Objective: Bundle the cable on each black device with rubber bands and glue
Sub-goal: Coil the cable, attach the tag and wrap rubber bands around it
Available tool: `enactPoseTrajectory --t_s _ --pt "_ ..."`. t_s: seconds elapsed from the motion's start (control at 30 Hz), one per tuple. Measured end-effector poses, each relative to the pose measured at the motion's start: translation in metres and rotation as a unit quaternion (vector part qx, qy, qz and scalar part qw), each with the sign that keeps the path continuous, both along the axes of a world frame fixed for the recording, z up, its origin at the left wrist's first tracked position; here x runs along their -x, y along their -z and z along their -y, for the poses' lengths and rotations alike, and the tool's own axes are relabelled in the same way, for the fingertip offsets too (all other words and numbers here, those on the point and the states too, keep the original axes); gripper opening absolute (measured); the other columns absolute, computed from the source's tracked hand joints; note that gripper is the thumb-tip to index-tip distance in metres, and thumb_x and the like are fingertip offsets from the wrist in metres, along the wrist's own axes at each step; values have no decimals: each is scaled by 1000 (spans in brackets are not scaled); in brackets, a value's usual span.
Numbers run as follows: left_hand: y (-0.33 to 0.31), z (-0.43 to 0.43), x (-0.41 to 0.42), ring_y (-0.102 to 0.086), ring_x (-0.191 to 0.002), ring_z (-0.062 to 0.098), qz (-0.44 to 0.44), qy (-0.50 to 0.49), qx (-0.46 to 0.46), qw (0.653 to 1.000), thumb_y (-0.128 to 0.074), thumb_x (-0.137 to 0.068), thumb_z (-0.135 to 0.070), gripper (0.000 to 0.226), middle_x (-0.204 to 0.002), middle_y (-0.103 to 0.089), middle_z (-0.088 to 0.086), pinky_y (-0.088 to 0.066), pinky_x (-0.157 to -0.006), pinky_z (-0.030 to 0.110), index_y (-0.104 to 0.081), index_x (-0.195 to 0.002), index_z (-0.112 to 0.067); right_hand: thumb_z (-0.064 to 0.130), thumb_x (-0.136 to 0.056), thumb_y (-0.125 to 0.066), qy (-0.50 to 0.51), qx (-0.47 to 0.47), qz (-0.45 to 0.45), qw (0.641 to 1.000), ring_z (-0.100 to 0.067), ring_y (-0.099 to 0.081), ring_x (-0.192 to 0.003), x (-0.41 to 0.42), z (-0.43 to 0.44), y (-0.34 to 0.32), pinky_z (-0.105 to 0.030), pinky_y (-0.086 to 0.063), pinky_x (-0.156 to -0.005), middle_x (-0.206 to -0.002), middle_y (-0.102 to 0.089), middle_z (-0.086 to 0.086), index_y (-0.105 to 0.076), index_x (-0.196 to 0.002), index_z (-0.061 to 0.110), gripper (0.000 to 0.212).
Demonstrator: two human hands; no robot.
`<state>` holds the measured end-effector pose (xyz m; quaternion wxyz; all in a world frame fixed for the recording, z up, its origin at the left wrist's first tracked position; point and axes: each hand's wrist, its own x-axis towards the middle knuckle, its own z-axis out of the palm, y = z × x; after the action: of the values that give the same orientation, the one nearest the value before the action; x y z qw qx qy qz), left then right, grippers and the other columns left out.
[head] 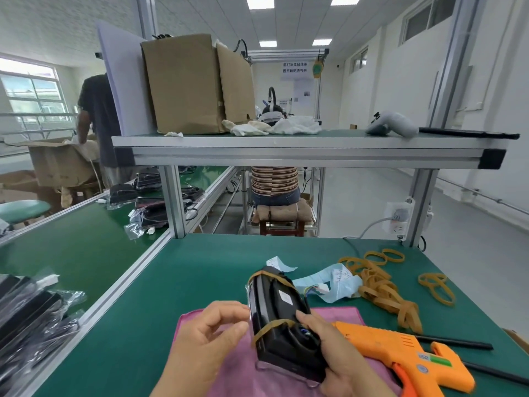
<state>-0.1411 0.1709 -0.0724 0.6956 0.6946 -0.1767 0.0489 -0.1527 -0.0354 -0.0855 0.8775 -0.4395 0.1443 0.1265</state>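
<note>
A black device [279, 319] lies lengthwise over a pink cloth [229, 368], with one rubber band around its far end and another [272, 328] around its near end. My right hand [340, 356] grips the device's near right side, fingers curled over the cable tucked there. My left hand [206, 336] is at the device's left edge, thumb and fingers curled and touching it near the band. An orange glue gun [400, 353] lies on the table just right of my right hand. A pile of loose rubber bands [383, 287] lies farther right.
Blue-white paper slips [329, 282] lie behind the device. Black glue sticks [458, 343] lie by the gun. Bagged black devices [31, 316] sit on the conveyor belt at left. An overhead shelf [300, 150] holds a cardboard box [194, 84]. Two persons work farther off.
</note>
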Motion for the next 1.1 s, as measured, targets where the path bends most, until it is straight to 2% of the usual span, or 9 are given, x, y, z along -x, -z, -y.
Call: enactPoseTrajectory --t_s 0.13,0.37,0.47,0.57,0.7,0.77,0.8,0.93,1.1 --pt "-14 3 8 -68 -88 11 48 -8 -76 996 -74 -69 -21 11 -95 -72 -2 -53 -80 17 -79 -76 -27 11 -82 -67 16 -25 -17 999 -42 -65 -105 2 -2 -3 -57 -52 -92 -117 -67 -27 -63 -126 10 44" --pt "-27 1 12 -66 -95 3 84 -16 -197 977 -78 -78 -20 19 -97 -69 -18 -49 -81 12 -78 -79 -40 14 -76 -70 -11 -24 -23 999 -41 -71 -79 4 0 -4 -49 -59 -64 -105 -68 -32 -64 -122 0 49" --pt "-25 2 12 -66 -93 3 67 -24 -196 978 -76 -81 -18 20 -96 -69 -17 -48 -78 10 -78 -79 -38 14 -79 -70 -9 -18 -14 1000 -42 -70 -87 3 1 2 -55 -58 -75 -109 -68 -31 -65 -120 3 43" --pt "-13 4 6 -65 -91 0 16 -62 -172 983 -71 -87 -20 18 -93 -71 -15 -46 -75 8 -77 -78 -35 13 -91 -61 -7 83 0 997 -40 -69 -96 -1 -1 6 -61 -51 -92 -108 -70 -25 -65 -118 11 28" --pt "9 17 -6 -64 -90 -3 -71 -138 -138 978 -69 -90 -19 14 -93 -72 -14 -43 -71 7 -74 -87 -32 21 -89 -61 5 306 20 952 -19 -69 -97 -4 -16 5 -34 -59 -82 -105 -72 1 -60 -117 28 29" --pt "16 24 -11 -64 -93 1 -99 -140 -131 977 -69 -90 -20 13 -98 -71 -9 -44 -74 10 -71 -95 -32 27 -88 -61 4 382 40 923 -1 -62 -93 -2 -21 1 -9 -49 -66 -104 -67 15 -54 -119 35 33" --pt "18 27 -12 -64 -94 1 -107 -135 -130 976 -70 -89 -20 13 -100 -71 -8 -45 -76 13 -71 -95 -31 29 -87 -60 4 410 48 911 4 -59 -92 -2 -22 1 -6 -44 -62 -103 -65 18 -52 -119 36 34" --pt "16 14 -16 -65 -82 -8 -91 -111 -165 976 -74 -85 -12 14 -88 -75 -9 -43 -68 2 -77 -81 -25 24 -86 -56 7 399 23 916 -8 -63 -97 -3 -17 1 -25 -53 -78 -106 -66 11 -52 -119 35 35" --pt "13 -12 -8 -68 -71 -2 -121 -24 -250 960 -79 -79 -3 16 -82 -77 -9 -45 -68 3 -78 -77 -19 22 -83 -54 3 371 6 929 -15 -66 -98 -3 -12 3 -32 -57 -80 -107 -69 4 -55 -114 34 33"
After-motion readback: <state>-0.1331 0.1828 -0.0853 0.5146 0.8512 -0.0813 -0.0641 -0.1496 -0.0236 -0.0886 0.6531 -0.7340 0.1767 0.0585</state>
